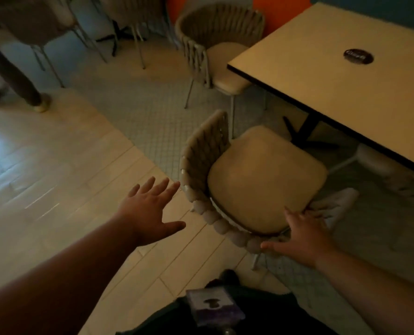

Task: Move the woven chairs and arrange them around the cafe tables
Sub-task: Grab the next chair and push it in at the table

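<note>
Dark clothing and a small purple object (215, 308), too blurred to identify, sit at the bottom edge, closest to the viewer. Two bare forearms extend from there toward a woven chair (201, 163) with a curved rope-wrapped back and a pale cushioned seat.

The left hand (150, 209) hovers with fingers spread wide and holds nothing. Its fingertips are just beside the chair's back rim but not touching it. The right hand (302, 234) is also spread flat, with nothing gripped. Its thumb lies against the near end of the woven rim, and its fingers rest at the edge of the seat cushion.

This chair stands at the near corner of a square cafe table (322, 97); its seat faces the table and is clear of the tabletop. A dark round sticker (358, 56) marks the pale tabletop, and a black base (305, 134) shows underneath.

A second woven chair (220, 27) stands at the table's far side, its seat partly tucked under the edge. More chairs (44, 22) are grouped at the upper left, near another person's leg (15, 78). Pale wood planks (56, 165) cover the floor on the left, and small square tiles (152, 122) lie under the table.
</note>
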